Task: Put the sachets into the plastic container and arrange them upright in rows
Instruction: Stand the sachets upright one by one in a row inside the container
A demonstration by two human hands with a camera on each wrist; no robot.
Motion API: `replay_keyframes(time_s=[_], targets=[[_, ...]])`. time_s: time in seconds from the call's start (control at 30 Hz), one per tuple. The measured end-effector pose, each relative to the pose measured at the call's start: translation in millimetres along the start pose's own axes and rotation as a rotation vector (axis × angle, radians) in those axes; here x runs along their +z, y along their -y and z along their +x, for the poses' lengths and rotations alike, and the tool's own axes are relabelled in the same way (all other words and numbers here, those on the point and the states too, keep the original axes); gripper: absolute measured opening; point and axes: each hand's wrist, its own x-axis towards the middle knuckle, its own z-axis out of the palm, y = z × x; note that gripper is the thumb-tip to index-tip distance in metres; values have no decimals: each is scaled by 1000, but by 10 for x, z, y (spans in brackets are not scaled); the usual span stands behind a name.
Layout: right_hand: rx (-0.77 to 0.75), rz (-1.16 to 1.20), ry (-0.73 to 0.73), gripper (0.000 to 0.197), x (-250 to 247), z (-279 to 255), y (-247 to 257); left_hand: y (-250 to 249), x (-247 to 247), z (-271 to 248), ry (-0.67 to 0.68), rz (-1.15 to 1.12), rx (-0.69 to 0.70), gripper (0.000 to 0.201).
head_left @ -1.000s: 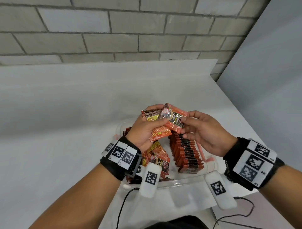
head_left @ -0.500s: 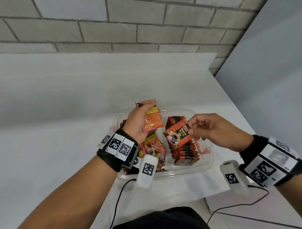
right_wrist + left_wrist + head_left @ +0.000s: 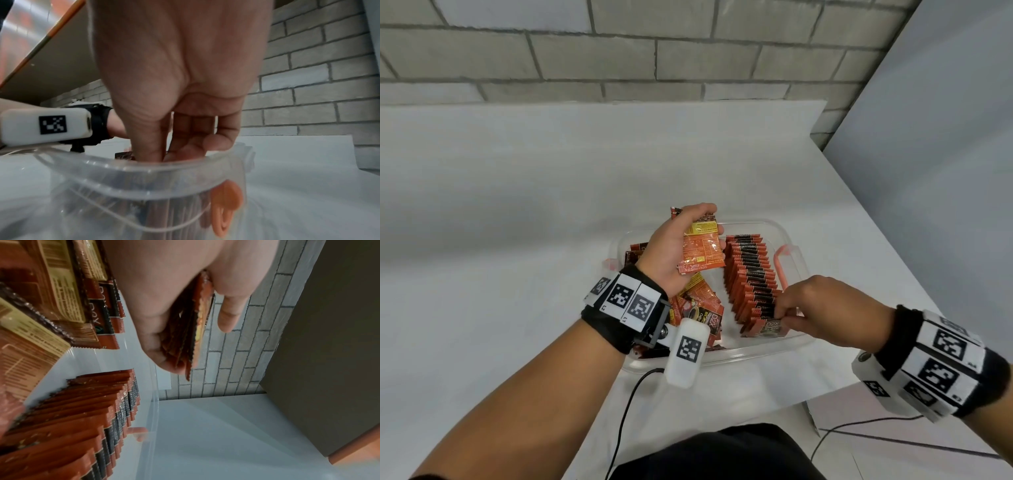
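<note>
A clear plastic container (image 3: 784,233) sits on the white table, with a long row of upright orange-and-black sachets (image 3: 751,274) along its right side. My left hand (image 3: 678,246) hovers over the container's left half and grips a small stack of orange sachets (image 3: 700,248), seen edge-on as the held stack (image 3: 191,331) in the left wrist view. My right hand (image 3: 815,308) reaches down at the near end of the row and pinches a single sachet (image 3: 768,327) standing there. Loose sachets (image 3: 698,308) lie jumbled under my left wrist.
The container's near rim (image 3: 144,172) has an orange clip (image 3: 226,206) on its side. A grey brick wall (image 3: 619,51) runs behind the table, a grey panel (image 3: 945,137) stands at right. Cables (image 3: 626,411) trail off the table's near edge.
My right hand took one sachet from the stack in my left hand, carried it down and right, and now holds it at the near end of the row. The left hand stayed over the container.
</note>
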Motion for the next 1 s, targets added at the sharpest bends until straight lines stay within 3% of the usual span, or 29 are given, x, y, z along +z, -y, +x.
replay_keyframes(time_s=[0.33,1.0], targets=[[70,-163,-4,7,47,50,65,8,13,-36,36,12,-4,35],[40,-292,91,8,62,103,90,-1,12,-77,27,30,-4,29]])
